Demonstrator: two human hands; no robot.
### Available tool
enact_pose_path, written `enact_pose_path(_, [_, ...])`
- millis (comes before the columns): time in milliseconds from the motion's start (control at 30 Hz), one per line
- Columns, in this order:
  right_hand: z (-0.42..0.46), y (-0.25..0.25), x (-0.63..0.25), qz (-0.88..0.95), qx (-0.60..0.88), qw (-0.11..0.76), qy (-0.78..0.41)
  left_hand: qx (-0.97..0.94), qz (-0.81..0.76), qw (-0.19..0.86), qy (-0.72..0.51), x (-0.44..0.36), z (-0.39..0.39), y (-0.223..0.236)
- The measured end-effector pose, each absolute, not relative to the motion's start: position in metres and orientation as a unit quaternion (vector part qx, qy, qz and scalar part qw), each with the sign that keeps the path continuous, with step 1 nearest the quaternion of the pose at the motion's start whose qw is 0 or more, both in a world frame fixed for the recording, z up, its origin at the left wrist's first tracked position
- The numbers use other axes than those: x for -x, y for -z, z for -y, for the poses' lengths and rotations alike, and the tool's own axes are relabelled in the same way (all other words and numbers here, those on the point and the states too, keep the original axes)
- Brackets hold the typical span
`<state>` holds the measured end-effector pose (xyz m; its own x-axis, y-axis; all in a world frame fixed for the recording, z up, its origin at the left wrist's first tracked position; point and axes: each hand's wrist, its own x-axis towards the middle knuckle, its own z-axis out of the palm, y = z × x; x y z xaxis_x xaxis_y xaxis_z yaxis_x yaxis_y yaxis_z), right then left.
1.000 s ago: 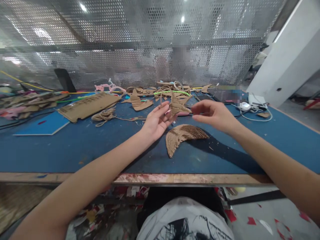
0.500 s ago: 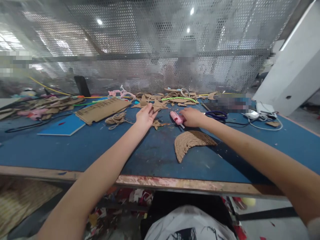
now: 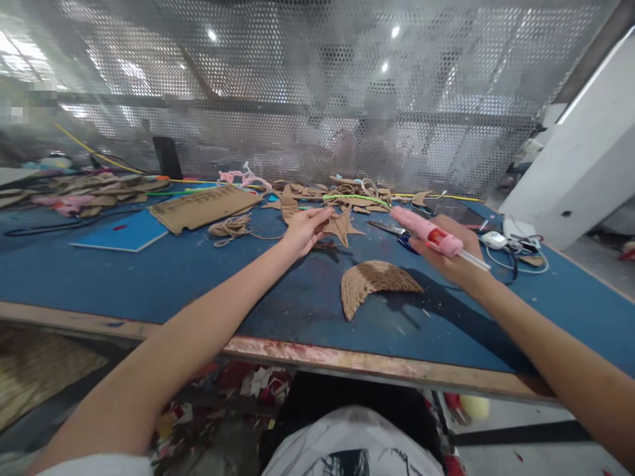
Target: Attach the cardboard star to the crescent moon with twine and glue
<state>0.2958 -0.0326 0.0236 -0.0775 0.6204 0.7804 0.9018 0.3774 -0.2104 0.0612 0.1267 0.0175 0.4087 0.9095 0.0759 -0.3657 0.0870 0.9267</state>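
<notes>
My left hand [image 3: 308, 233] pinches a star-shaped piece of brown cardboard [image 3: 343, 229] just above the table. My right hand [image 3: 459, 254] is wrapped round a pink glue gun [image 3: 421, 228], lifted off the table, with a clear glue stick jutting from its rear. Between my forearms lies a curved crescent [image 3: 377, 281] covered in rows of brown cord. Scissors [image 3: 389, 228] with dark blue handles lie partly hidden behind my right hand. A small bundle of twine [image 3: 231, 228] rests to the left of my left hand.
Cardboard scraps [image 3: 297, 192] and a green braided cord [image 3: 354, 197] lie along the back. A cardboard sheet [image 3: 206, 206] and a blue board [image 3: 122, 231] are on the left. A white plug with cables [image 3: 493, 240] sits at right. Perforated metal mesh [image 3: 317, 86] stands behind the table.
My right hand has raised the pink glue gun from the table and moved right. My left hand has closed on the cardboard star and shifted slightly right with it.
</notes>
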Motion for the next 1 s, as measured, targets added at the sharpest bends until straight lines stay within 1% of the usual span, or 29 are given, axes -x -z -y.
enact_pose_path(167, [0.040, -0.016, -0.287, 0.753, 0.517, 0.387, 0.129, -0.539, -0.272, 0.677, -0.421, -0.064, -0.119, -0.016])
enact_pose_path(433, [0.039, -0.016, -0.283, 0.731, 0.549, 0.370, 0.165, -0.555, -0.252, 0.691, -0.388, -0.069, -0.101, -0.021])
enact_pose_path(633, [0.041, -0.019, -0.281, 0.724, 0.557, 0.373, 0.163, -0.542, -0.261, 0.696, -0.393, -0.071, -0.099, -0.020])
enact_pose_path(800, [0.041, -0.017, -0.283, 0.733, 0.541, 0.366, 0.186, -0.535, -0.264, 0.699, -0.395, -0.071, -0.099, -0.021])
enact_pose_path(1000, [0.037, -0.012, -0.287, 0.743, 0.503, 0.370, 0.243, -0.543, -0.254, 0.700, -0.388, -0.070, -0.101, -0.021])
